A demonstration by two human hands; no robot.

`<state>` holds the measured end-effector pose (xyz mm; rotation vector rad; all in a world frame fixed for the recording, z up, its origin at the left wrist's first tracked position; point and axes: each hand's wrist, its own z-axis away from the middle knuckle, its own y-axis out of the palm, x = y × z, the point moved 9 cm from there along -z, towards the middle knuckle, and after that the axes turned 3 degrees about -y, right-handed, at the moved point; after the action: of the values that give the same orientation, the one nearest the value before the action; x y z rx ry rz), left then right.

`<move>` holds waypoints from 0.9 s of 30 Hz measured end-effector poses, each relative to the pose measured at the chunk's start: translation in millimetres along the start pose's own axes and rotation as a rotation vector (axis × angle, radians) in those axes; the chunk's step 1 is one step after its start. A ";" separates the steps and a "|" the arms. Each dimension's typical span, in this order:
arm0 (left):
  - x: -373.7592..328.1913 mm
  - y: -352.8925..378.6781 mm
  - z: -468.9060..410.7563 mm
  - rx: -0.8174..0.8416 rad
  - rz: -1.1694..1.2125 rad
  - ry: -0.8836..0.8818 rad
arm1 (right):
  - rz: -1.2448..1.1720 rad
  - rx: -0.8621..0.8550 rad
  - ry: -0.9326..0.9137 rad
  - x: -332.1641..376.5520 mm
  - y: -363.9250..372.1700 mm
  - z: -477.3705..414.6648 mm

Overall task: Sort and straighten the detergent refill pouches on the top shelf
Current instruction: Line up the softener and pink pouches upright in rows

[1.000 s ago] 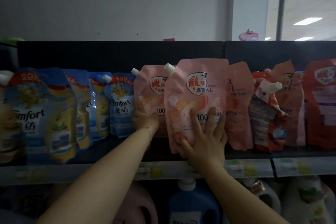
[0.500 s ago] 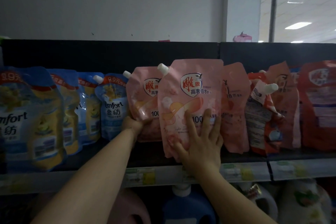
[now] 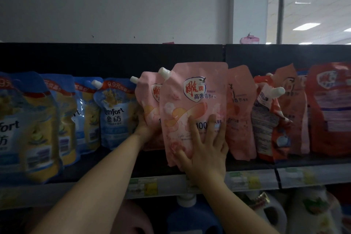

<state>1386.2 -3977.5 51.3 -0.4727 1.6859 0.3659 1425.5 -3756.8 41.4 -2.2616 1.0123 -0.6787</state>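
Observation:
A pink refill pouch with a white spout stands at the front of the top shelf. My right hand presses flat on its lower front, fingers spread. Just behind and left, a second pink pouch is gripped at its left edge by my left hand; the fingers are hidden behind it. A third pink pouch leans to the right. Blue Comfort pouches line the left side. Orange-red pouches stand crookedly on the right.
The shelf's black back panel rises behind the pouches. Price labels run along the shelf's front rail. Below stand a blue detergent bottle and white jugs. A white wall and a pillar are above.
The view has drifted right and closer. My left hand has slid from the second pink pouch's front to its left edge and grips it. My right hand stays pressed on the front pouch.

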 end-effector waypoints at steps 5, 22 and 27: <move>-2.7 -9.5 -7.0 -0.083 -0.269 0.100 | -0.006 -0.014 -0.001 1.6 -1.8 -0.2; -4.2 -51.2 32.3 -0.536 -0.223 -0.037 | -0.129 -0.050 -0.001 -5.9 -3.4 1.4; -3.4 -25.8 60.8 -0.227 -0.084 0.082 | -0.273 -0.133 0.053 -10.4 -10.7 6.1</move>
<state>1451.6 -3969.5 45.2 -0.7325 1.7053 0.4850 1428.6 -3740.9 42.0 -2.5391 0.8008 -0.8094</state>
